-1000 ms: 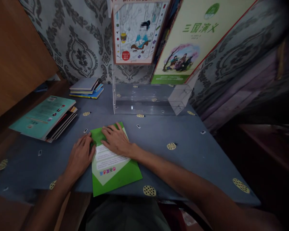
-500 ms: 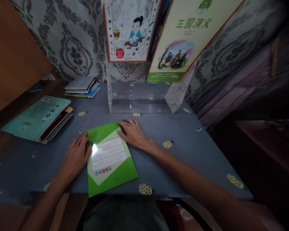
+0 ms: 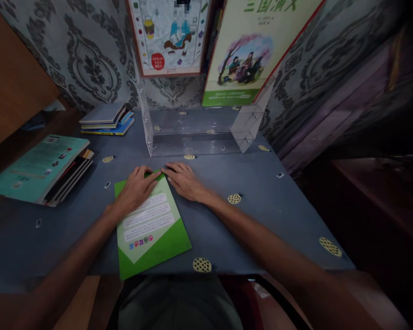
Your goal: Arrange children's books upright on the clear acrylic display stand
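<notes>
A thin book (image 3: 154, 243) with a green and pale green back cover lies closed on the table near its front edge, turned so that its print is upside down. My left hand (image 3: 137, 188) rests across the upper part of the cover, its fingers stretched toward the far right corner and hiding some text. My right hand (image 3: 184, 181) lies beside the book, fingers extended, fingertips touching that same corner. The fingertips of both hands nearly meet there. Whether either one pinches a page edge is too small to see.
A clear acrylic stand (image 3: 192, 144) at the back holds an illustrated book (image 3: 172, 50) and a pale green book (image 3: 241, 59). On the left are a stack with a teal book on top (image 3: 37, 169) and a smaller stack (image 3: 105, 114). A pineapple-print cloth (image 3: 254, 229) covers the table.
My left hand has moved from the book's left edge over the cover to its far right corner. My right hand stays at that corner. The camera view has shifted slightly.
</notes>
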Tool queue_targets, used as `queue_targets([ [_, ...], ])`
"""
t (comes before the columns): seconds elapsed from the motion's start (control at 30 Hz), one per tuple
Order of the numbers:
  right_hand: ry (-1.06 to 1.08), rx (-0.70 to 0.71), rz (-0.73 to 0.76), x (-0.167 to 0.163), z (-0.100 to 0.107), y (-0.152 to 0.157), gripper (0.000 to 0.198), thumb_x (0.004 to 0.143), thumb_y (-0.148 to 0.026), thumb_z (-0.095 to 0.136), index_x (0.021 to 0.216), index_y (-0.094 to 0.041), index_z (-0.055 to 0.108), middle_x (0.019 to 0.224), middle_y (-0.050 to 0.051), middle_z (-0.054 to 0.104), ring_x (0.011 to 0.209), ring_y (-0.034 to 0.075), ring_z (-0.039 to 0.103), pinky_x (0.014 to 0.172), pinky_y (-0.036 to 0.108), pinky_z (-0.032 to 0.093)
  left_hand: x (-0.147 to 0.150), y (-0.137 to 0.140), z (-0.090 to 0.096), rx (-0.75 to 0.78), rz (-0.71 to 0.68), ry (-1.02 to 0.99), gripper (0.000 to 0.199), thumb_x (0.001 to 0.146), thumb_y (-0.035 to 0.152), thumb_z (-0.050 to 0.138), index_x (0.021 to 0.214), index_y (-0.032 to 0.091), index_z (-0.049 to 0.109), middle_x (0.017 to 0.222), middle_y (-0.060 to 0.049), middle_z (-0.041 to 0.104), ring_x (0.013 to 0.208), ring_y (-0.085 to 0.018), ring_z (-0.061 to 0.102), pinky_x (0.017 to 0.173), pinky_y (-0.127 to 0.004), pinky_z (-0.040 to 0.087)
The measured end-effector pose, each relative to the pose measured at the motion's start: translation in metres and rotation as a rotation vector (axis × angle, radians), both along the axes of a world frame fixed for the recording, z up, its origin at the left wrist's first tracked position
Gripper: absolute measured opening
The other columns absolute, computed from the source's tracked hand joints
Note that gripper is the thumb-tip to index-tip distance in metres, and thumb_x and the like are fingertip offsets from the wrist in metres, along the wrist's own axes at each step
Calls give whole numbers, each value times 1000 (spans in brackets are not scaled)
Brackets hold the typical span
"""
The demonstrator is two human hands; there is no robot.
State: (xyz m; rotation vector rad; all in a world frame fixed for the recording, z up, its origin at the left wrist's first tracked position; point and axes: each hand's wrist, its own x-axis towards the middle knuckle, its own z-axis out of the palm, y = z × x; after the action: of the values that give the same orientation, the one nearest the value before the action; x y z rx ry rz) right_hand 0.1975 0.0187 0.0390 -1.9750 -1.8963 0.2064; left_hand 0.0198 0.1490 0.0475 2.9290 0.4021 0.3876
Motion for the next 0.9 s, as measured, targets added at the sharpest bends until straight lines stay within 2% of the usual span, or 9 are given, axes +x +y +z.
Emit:
queue_targets([
  [0.33, 11, 1, 14, 5, -1, 2, 44, 106, -22, 36, 146, -20, 53, 153, 13, 50, 142, 27, 41, 116, 51, 35, -5, 0, -1, 64, -3, 62, 49, 105, 41, 30, 144, 27, 57, 123, -13, 54, 114, -29, 48, 98, -50, 45],
  [0.53, 12, -14, 12, 3, 2, 1, 45, 106, -23, 35, 147, -15, 52, 154, 15, 49, 143, 28, 40, 117, 51, 33, -13, -10, 5, 27, -116, 71, 46, 105, 41, 33, 141, 32, 60, 127, -13, 54, 118, -31, 48, 101, -53, 42],
  [0.77, 11, -21, 3, 2, 1, 1, 50, 106, -39, 42, 148, -14, 51, 156, 16, 46, 144, 31, 38, 118, 53, 31, -25, -29, 10, -7, -225, 67, 42, 105, 39, 37, 138, 34, 63, 131, -13, 54, 122, -31, 47, 105, -53, 40],
  [0.9, -13, 11, 18, 3, -3, 1, 57, 103, -50, 46, 149, -16, 49, 157, 15, 45, 144, 33, 38, 117, 54, 32, -31, -42, 13, -30, -281, 96, 42, 105, 37, 38, 141, 36, 59, 132, -11, 54, 123, -30, 46, 106, -52, 40],
])
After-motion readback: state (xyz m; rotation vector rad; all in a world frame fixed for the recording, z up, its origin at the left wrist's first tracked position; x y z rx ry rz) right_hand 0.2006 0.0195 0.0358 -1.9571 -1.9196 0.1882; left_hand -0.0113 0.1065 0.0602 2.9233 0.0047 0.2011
